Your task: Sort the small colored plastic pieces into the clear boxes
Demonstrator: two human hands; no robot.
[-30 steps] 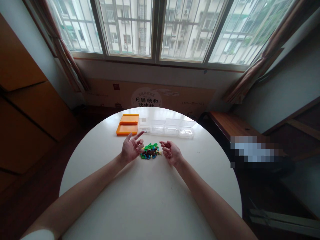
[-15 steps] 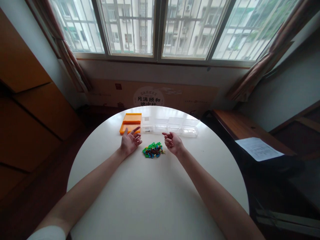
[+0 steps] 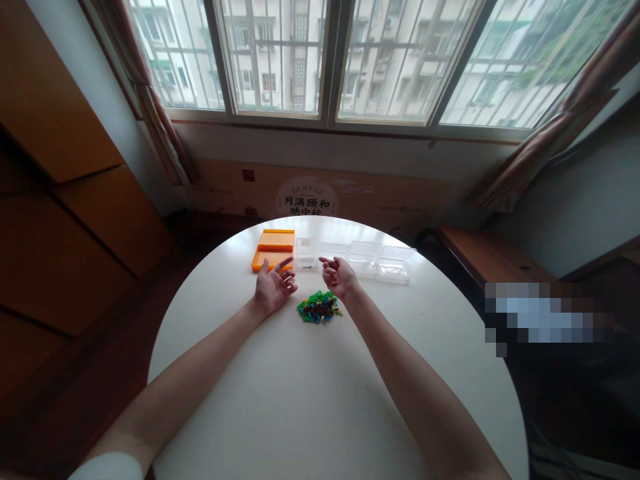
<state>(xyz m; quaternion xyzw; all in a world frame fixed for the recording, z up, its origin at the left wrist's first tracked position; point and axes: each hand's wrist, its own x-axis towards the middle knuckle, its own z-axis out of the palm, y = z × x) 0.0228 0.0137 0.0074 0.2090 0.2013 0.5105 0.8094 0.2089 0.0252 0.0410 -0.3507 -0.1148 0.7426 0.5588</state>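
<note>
A small heap of green, blue, brown and yellow toy building bricks (image 3: pixel 320 307) lies on the white round table. To its left, my left hand (image 3: pixel 274 288) is open, palm up with fingers spread, just in front of an orange tray (image 3: pixel 273 258). My right hand (image 3: pixel 340 277) hovers above and to the right of the heap. Its index finger points left while the other fingers curl loosely; I see nothing in it. Behind the hands stand clear plastic boxes (image 3: pixel 395 267) in a row, lids up. One clear box (image 3: pixel 307 252), beside the tray, holds something small and dark.
The white table (image 3: pixel 320 400) has a curved edge. On the right is a wooden bench (image 3: pixel 500 257) with a blurred-out patch at its near side. A printed cardboard panel (image 3: pixel 410 193) leans under the window, and wooden cabinets (image 3: pixel 90 247) stand at left.
The view has shifted a little, so the scene sits farther right. My right hand has moved left, toward the clear box beside the orange tray. My left hand stays in place over the table.
</note>
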